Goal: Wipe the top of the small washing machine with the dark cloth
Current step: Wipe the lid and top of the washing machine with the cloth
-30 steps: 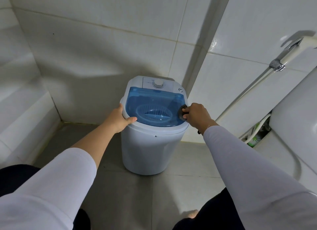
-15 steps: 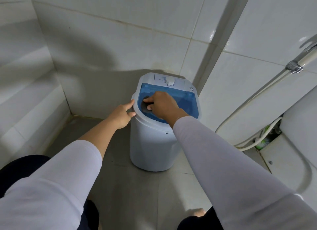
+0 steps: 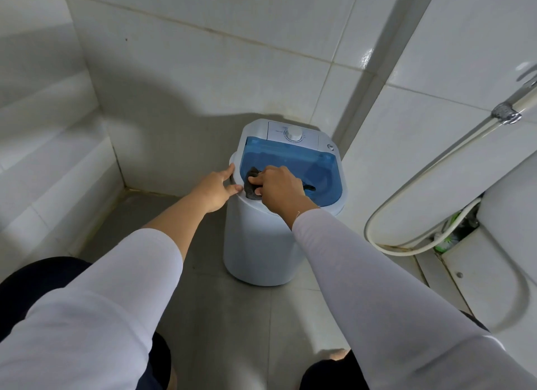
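A home bathroom is indicated by white wall tiles (image 3: 203, 70), a spray hose (image 3: 412, 186), a toilet (image 3: 494, 273) and a washer (image 3: 255, 244).

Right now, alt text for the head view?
The right hand presses a dark cloth on the near-left edge of a small washer's blue lid. The left hand steadies the rim, in a tiled corner beside a toilet.

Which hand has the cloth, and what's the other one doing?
The right hand presses the dark cloth on the washing machine's blue lid. The left hand holds no cloth; it grips the rim.
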Demonstrator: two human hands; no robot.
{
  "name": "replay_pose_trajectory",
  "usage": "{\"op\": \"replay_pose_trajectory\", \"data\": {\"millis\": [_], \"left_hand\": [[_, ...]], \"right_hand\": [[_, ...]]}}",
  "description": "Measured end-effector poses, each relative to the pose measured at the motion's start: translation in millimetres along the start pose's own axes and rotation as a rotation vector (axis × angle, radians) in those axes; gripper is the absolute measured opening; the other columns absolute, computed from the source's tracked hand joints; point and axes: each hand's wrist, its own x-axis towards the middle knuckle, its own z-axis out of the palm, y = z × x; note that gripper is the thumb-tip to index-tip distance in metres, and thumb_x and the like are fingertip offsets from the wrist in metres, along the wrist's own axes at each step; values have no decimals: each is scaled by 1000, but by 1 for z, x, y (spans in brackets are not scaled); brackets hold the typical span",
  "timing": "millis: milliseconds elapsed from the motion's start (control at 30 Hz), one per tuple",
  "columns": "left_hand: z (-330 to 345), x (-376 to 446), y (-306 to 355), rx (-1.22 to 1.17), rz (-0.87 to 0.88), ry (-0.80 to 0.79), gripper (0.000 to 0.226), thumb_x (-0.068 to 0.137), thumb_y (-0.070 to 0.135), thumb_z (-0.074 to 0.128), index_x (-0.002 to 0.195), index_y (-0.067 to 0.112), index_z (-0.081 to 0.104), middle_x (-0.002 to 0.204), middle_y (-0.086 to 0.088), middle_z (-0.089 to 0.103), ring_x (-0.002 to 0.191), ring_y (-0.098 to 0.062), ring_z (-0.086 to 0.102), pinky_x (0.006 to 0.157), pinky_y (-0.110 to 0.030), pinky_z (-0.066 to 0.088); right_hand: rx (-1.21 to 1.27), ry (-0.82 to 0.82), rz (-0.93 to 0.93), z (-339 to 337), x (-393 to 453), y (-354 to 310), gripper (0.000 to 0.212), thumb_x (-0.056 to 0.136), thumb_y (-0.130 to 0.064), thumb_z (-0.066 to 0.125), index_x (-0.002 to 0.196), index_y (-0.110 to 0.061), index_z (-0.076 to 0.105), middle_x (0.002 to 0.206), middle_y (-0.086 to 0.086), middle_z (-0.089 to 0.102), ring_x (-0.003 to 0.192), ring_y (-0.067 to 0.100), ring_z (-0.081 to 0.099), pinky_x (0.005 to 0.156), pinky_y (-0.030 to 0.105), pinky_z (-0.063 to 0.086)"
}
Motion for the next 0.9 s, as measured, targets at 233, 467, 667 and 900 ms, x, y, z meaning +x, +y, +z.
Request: {"op": "replay_pose_trajectory", "data": {"millis": [233,467,667,900], "left_hand": [[1,-5,11,76,-20,-21,72,94,38,50,151,26,9,158,-10,19,143,-32,23,114,-43,25],[1,-10,23,157,-30,-11,71,95,32,49,152,20,8,158,-10,19,143,-32,24,114,-42,26],[4,-14,28,169,-44,30,68,96,30,49,151,19,12,156,-11,23,141,-33,28,112,-41,30],[5,-16,32,190,-60,49,65,96,28,48,151,18,14,155,-12,27,139,-32,32,110,-40,32]], "right_hand": [[3,-1,67,0,-17,23,37,94,-26,53,130,-15,54,122,6,60,115,26,52,94,43,47],[7,13,128,1,-34,49,37,93,-27,55,128,-17,57,121,4,61,115,25,53,94,42,46],[-23,10,147,1,-43,68,37,93,-26,55,129,-17,57,121,4,61,114,26,53,99,42,47],[-7,20,184,3,-48,82,38,92,-26,57,128,-18,56,120,4,61,114,26,54,96,40,47]]}}
